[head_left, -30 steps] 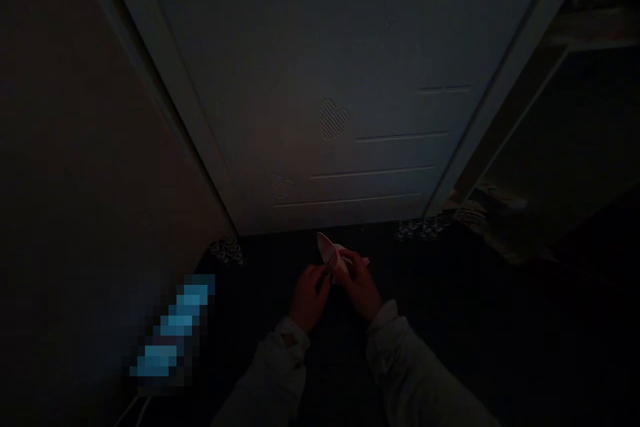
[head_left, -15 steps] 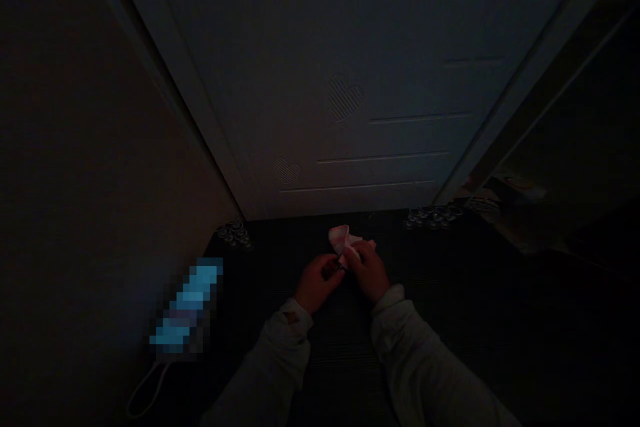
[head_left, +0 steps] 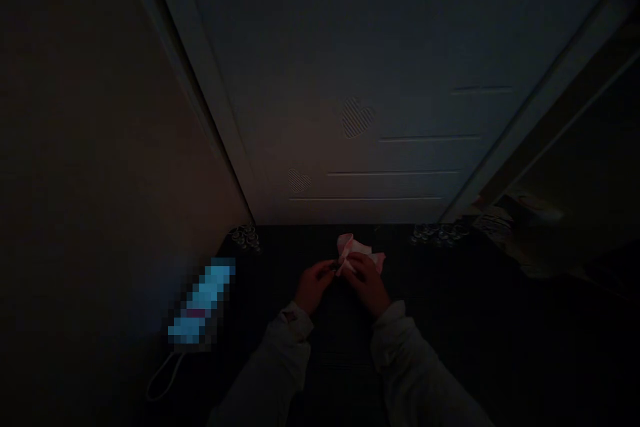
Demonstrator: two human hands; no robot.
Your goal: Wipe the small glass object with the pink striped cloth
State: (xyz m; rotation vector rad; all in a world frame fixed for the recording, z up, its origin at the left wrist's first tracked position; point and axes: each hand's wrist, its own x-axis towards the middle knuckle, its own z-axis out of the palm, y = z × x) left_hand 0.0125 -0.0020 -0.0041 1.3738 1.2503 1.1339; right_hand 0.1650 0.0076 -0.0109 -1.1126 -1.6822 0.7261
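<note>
the pink ribbon [head_left: 363, 249] was over the dark tabletop [head_left: 345, 353], before a pale heart-marked panel [head_left: 400, 27]. the right hand [head_left: 370, 283] had its fingers clamped on it; the left hand [head_left: 313, 287] met its left edge, its grip too dim to tell. a blue-glowing object [head_left: 200, 303] lay well to the left.

The cloth [head_left: 361, 247] is pale pink, deeper pink along some edges. The sleeves [head_left: 415, 353] look plain grey. The tabletop [head_left: 340, 340] is near-black, the door [head_left: 410, 47] dim blue-grey with diagonally striped hearts [head_left: 357, 117] and straight lines [head_left: 430, 139]. The wall [head_left: 90, 147] is brownish; the pixelated screen [head_left: 204, 297] glows light blue, with one purplish band [head_left: 196, 313].
</note>
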